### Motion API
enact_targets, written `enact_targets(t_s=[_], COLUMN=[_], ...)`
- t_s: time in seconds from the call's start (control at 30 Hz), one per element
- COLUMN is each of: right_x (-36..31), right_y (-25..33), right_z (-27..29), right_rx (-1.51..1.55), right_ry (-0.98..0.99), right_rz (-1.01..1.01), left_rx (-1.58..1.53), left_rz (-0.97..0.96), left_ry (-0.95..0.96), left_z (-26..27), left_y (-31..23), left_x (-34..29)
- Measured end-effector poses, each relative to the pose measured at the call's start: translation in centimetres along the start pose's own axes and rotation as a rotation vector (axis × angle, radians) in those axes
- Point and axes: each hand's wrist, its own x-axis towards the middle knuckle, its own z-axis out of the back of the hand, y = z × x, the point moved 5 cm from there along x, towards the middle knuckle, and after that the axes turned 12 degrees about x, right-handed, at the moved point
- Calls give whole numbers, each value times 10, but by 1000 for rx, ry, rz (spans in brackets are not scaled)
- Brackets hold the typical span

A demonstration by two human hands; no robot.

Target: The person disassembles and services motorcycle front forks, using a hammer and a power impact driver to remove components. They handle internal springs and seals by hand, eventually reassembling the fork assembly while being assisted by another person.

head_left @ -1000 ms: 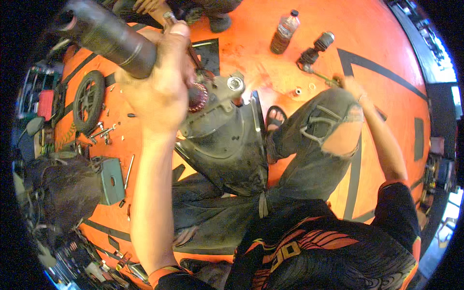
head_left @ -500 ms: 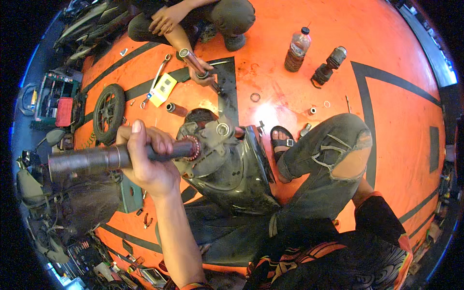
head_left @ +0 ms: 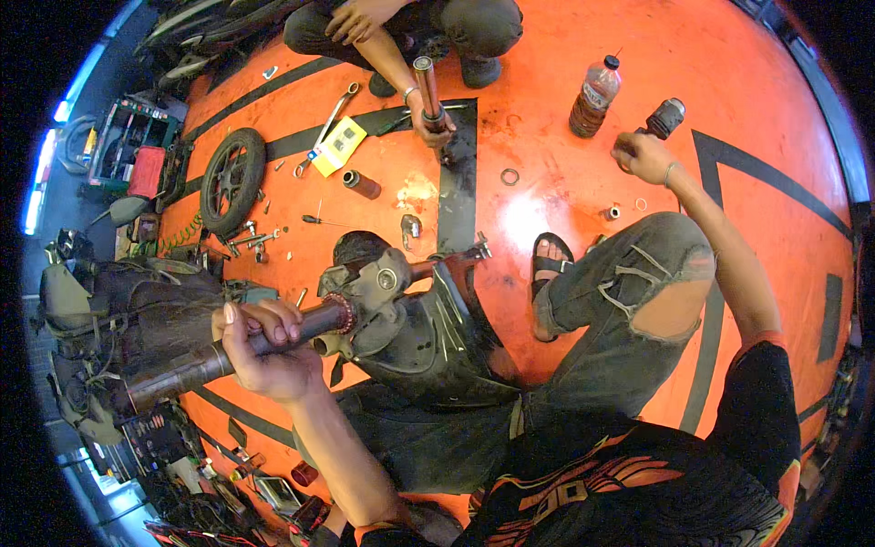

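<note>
My left hand (head_left: 273, 354) is wrapped round a dark metal steering stem (head_left: 187, 378), which slants from lower left up to a ring of bearing balls (head_left: 342, 313). Beyond the ring is a dusty grey clamp piece (head_left: 381, 281), joined to a glossy black fender-like part (head_left: 428, 351) resting against my legs. Far to the right, my right hand (head_left: 649, 159) is closed round the lower part of a black cordless power tool (head_left: 668, 117) on the floor; its fingers partly hide the tool. A bottle of dark liquid (head_left: 594, 96) stands left of it.
Opposite me, a crouching person's hand (head_left: 435, 128) holds a metal tube (head_left: 427, 87) upright. On the orange floor lie a wheel (head_left: 232, 182), a wrench (head_left: 342, 109), a yellow card (head_left: 337, 146), a dark cylinder (head_left: 362, 185) and a metal ring (head_left: 509, 177). A motorbike (head_left: 118, 310) stands left.
My right arm has reached forward from beside my knee to the power tool. The steering stem's free end has dipped. The other person has raised the tube upright. The view has shifted.
</note>
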Motion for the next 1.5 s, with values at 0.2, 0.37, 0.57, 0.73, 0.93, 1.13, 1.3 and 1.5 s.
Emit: enact_targets(t_s=[0.2,0.37,0.57,0.73,0.93,1.13,1.3,1.5], right_x=[26,67,70,100,141,179,196,242], right_y=[103,171,254,282,260,223,269,456], right_z=[38,-32,-171,-252,-322,-372,-373,-350], right_rx=[-21,-113,-293,-342,-413,-413,-217,-69], right_ry=[260,623,1028,1002,948,942,850,591], right_rz=[86,343,454,498,447,282,230,418], left_rx=[75,147,128,171,224,253,277,242], left_rz=[21,-62,-48,-59,-95,-107,-127,-103], left_ry=[-83,-200,-317,-323,-300,-303,-304,-306], left_z=[54,75,116,122,117,116,103,89], left_y=[-10,-31,-28,-24,-23,-29,-29,-26], left_x=[-13,-38,-47,-42,-40,-38,-33,-28])
